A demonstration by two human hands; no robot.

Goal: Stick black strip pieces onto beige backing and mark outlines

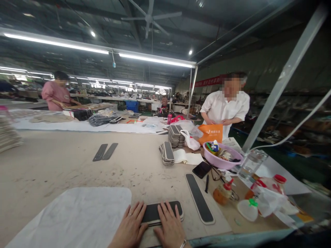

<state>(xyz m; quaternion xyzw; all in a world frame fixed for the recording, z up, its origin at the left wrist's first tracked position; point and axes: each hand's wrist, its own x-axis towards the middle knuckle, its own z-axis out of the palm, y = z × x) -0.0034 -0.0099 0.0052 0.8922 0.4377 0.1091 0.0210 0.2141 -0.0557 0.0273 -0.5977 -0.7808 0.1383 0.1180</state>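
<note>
White sheet (pixel 77 220) lies L of the left hand (pixel 132 220), flat on the tabletop (pixel 64 168). Well ahead of that hand & a bit L: 2 dark strips (pixel 110 152), side by side. Left hand: palm down, fingers slightly spread, on L end of a dark pad w/ pale rim (pixel 152 213). Pad's under & btwn both hands, long side running L–R. Right hand (pixel 169 222): palm down, fingers spread, on pad's R part. Straight ahead of right hand, farther off: short stack of similar pads (pixel 167 153), taller stack (pixel 175 136) behind. R of right hand, apart: long dark pad (pixel 199 199). Past that, phone (pixel 201 169), black stick (pixel 207 183), purple basin w/ misc. items (pixel 219 162), red-tipped bottle (pixel 221 194).
</note>
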